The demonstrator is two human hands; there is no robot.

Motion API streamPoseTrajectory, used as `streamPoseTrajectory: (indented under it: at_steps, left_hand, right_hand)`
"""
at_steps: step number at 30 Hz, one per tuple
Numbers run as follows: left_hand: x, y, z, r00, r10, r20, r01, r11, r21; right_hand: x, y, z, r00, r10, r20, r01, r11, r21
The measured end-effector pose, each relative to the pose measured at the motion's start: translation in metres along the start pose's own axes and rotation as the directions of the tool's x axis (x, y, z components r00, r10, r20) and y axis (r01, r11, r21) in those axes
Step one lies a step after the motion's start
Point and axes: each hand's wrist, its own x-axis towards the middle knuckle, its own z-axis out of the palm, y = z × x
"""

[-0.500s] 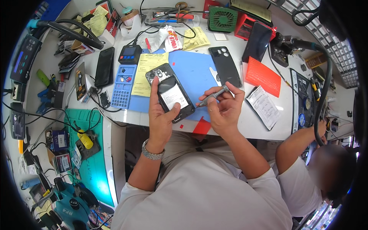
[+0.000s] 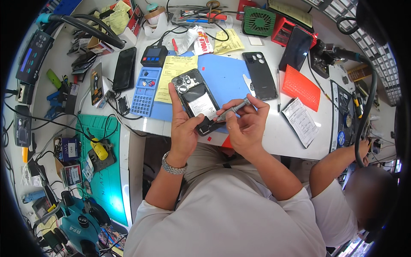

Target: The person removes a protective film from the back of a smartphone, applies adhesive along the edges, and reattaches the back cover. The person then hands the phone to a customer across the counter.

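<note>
At a crowded workbench (image 2: pixel 166 127), we hold an opened phone (image 2: pixel 195 92) in our left hand (image 2: pixel 182 132), its back bare to the battery label. Our left fingers grip it by the edge, the index stretched along its left side and the thumb pressed on its lower face; the other fingertips are hidden underneath. In our right hand (image 2: pixel 247 130), the fingers pinch a slim grey tool (image 2: pixel 233 111), its tip angled down and left to the phone's lower end, just beside the left thumb; whether it touches, we cannot tell. Beyond the fingers of both hands spreads a blue mat (image 2: pixel 222 77), with a yellow form (image 2: pixel 174 70) past the left fingertips and a blue parts tray (image 2: pixel 145 97) to their left. Just past the right fingers we see a black back cover (image 2: pixel 261 77); farther to their right lie a red bubble pouch (image 2: pixel 302 88) and a white printed slip (image 2: pixel 300 122). Well to the right of our fingers, a co-worker's arm (image 2: pixel 336 162) reaches to the bench.
</note>
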Motion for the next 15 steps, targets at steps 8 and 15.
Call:
streamPoseTrajectory:
  at_steps: [8, 15]
  left_hand:
    - [0.001, -0.005, -0.004, 1.0, 0.021, -0.022, -0.021, 0.999, 0.029]
    - [0.002, -0.007, -0.006, 1.0, 0.017, -0.022, -0.016, 0.999, 0.027]
  right_hand:
    - [0.001, 0.006, 0.003, 1.0, -0.029, 0.001, 0.029, 0.999, 0.014]
    - [-0.002, 0.011, 0.0, 1.0, -0.015, 0.024, 0.015, 1.0, -0.016]
